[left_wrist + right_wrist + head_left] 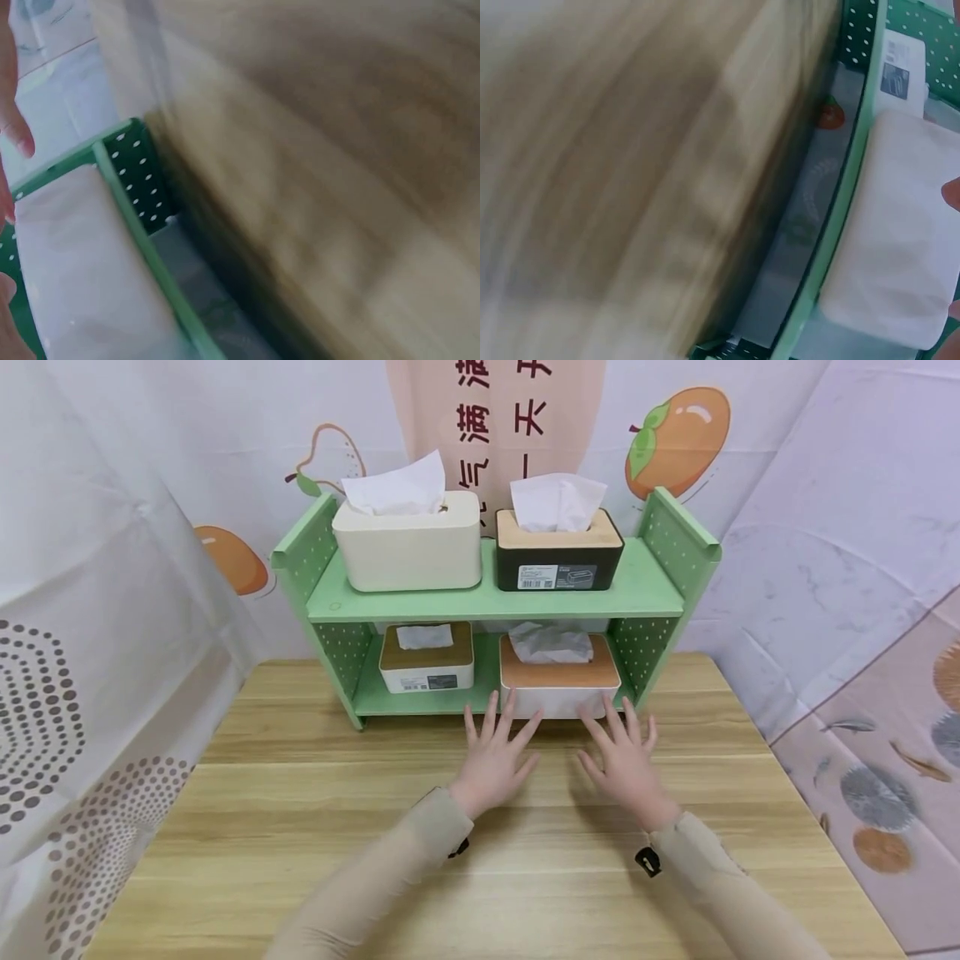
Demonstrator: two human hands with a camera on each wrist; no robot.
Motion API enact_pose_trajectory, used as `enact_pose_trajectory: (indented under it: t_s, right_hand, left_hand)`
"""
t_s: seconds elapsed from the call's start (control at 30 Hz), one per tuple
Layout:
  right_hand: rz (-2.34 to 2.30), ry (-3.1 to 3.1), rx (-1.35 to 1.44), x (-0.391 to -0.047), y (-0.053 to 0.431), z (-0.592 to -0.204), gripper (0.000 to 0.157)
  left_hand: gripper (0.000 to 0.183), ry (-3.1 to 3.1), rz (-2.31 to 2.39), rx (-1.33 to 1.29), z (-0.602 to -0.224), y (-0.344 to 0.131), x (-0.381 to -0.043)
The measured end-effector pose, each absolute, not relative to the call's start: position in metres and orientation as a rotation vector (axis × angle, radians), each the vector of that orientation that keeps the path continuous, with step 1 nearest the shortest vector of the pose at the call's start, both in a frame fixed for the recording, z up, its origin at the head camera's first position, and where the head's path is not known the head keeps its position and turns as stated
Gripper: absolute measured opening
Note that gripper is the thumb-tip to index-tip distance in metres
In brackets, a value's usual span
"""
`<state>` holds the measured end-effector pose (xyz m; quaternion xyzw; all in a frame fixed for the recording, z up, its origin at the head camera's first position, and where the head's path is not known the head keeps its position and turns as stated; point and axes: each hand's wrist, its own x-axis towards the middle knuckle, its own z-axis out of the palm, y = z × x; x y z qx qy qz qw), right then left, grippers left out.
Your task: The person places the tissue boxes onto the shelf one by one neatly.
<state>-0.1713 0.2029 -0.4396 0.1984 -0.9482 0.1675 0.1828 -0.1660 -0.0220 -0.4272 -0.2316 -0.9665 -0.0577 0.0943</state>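
A white tissue box [558, 700] with an orange-brown lid and a tissue poking out sits on the right of the green rack's [480, 603] lower shelf. My left hand [491, 760] reaches toward its front left with fingers spread. The right hand [624, 768] is at its front right corner, fingers also spread. In the right wrist view, fingertips [952, 193] overlap the white box's front. Both hands hold nothing. Left of that box stands a smaller white tissue box [427, 679] with a darker brown lid.
On the upper shelf stand a cream tissue box [408, 553] and a black tissue box [558, 560] with a wooden top. The rack stands at the back of a wooden table [300, 827], before a white printed cloth [187, 443].
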Motion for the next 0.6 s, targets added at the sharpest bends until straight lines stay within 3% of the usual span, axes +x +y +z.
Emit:
enact_pose_trajectory:
  t_s: [0.6]
  right_hand:
    - [0.429,-2.849,0.461,-0.182,0.199,-0.45,0.069]
  left_hand:
    - [0.058,-2.936,-0.121,-0.567,-0.444,-0.011,-0.181]
